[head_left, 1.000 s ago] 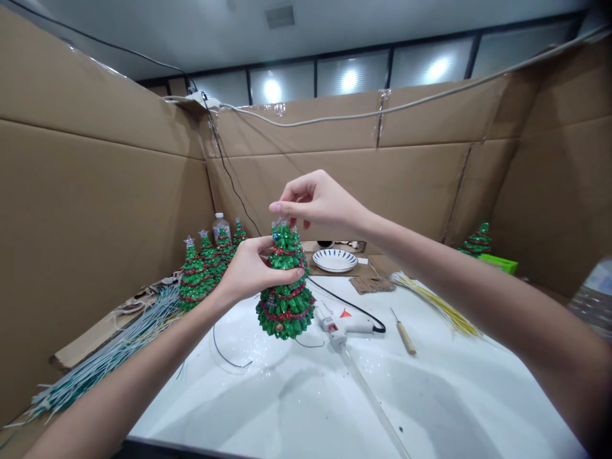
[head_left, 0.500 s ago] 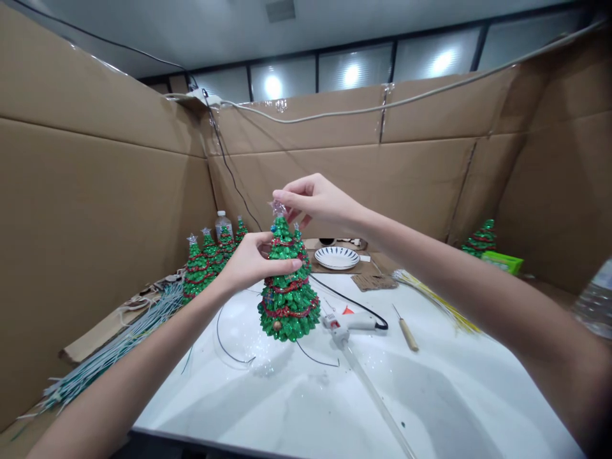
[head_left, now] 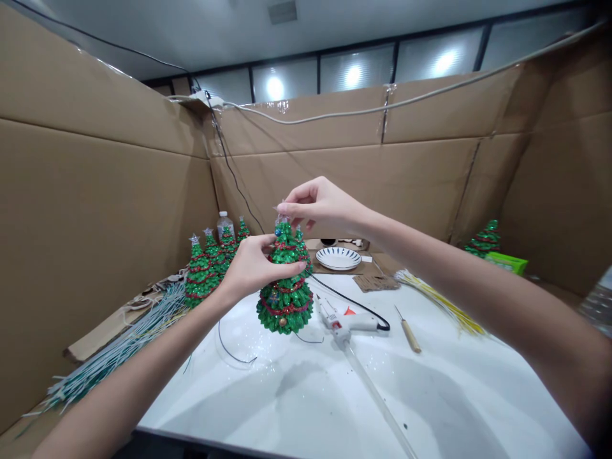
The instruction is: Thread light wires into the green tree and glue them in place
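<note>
- Green, glittery, cone-shaped Christmas tree in the middle of the view, held above the white tabletop or just at it; whether its base touches cannot be told.
- Its long axis runs nearly upright, the narrow tip pointing up and the broad, round base down.
- Tiers of scalloped, shiny green foliage widen downward, wound with red tinsel garlands. A small blue ball sits near the tip, a snowflake-like ornament low on the left of the front, and a gold-brown ball near the bottom edge.
- A clear, pinkish, star-shaped topper stands at the tip, partly covered by fingers.
- The left hand is curled around the tree's upper half from the left, thumb across the front, fingers reaching behind.
- The right hand comes from the right, thumb and forefinger pinching the star, the other fingers bent behind the tip.
- Another green, red-garlanded tree shows partly hidden directly behind.
- Just right of the base lies a white glue gun with a black cord; farther right, a wooden-handled awl.
</note>
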A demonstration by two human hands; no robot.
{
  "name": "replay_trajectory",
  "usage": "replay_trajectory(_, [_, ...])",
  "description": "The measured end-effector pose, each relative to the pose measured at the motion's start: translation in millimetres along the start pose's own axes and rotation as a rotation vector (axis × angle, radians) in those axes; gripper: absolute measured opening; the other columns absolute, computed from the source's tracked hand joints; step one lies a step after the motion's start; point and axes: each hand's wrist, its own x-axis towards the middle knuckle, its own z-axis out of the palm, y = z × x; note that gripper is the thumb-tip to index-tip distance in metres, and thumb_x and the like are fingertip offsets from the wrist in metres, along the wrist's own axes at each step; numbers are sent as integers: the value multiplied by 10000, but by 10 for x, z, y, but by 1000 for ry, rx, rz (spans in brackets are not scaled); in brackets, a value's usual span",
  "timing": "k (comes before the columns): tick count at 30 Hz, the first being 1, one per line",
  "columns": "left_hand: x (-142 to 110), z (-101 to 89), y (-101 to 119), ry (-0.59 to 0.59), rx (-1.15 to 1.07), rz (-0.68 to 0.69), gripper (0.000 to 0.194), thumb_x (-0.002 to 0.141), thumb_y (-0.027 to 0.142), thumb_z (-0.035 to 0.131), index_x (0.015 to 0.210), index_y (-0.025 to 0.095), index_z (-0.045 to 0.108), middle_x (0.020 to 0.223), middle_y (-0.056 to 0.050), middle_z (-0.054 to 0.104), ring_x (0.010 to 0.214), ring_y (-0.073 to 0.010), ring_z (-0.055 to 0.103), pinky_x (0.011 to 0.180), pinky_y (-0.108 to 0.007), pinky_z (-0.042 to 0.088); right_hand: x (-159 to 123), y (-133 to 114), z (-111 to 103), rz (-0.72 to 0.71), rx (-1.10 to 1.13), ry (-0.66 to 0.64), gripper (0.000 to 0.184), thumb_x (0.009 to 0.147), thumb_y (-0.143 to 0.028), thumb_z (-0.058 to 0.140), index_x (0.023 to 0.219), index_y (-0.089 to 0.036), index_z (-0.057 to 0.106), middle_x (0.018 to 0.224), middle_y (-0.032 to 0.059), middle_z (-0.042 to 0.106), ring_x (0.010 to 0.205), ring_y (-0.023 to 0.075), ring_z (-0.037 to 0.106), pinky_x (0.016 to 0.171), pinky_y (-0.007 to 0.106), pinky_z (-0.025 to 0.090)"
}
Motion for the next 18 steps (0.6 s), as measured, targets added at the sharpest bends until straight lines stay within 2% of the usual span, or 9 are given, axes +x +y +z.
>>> replay_trajectory(6, [-26, 43, -17, 117, 255, 37, 365, 655, 528, 755, 669, 194, 607, 611, 8, 627, 577, -153, 552, 512, -257, 361, -22, -7, 34, 29, -70, 77, 386, 770, -513, 686, 798, -128, 709, 708, 76, 694, 646, 137, 658, 503, 207, 517])
replay_trajectory(11, [-29, 63, -27, 192, 439, 40, 429, 656, 629, 707, 678, 214, 599, 610, -21, 632, 587, -188, 573, 523, -276, 340, -59, 37, 86, 33, -95, 146, 347, 791, -487, 664, 771, -143, 703, 693, 70, 684, 594, 128, 620, 517, 243, 525])
replay_trajectory(14, [-11, 68, -16, 194, 433, 40, 411, 659, 619, 707, 682, 219, 617, 630, -28, 649, 597, -195, 584, 525, -282, 352, -65, 51, 118, 28, -94, 194, 373, 781, -517, 670, 751, -146, 690, 689, 62, 669, 589, 124, 606, 529, 253, 525])
replay_trajectory(18, [38, 18, 5, 150, 266, 17, 367, 676, 551, 725, 772, 198, 685, 721, -47, 705, 665, -206, 636, 562, -287, 425, -68, 40, 136, 64, 4, 185, 445, 767, -585, 662, 849, -148, 688, 781, 70, 682, 652, 130, 630, 542, 243, 527])
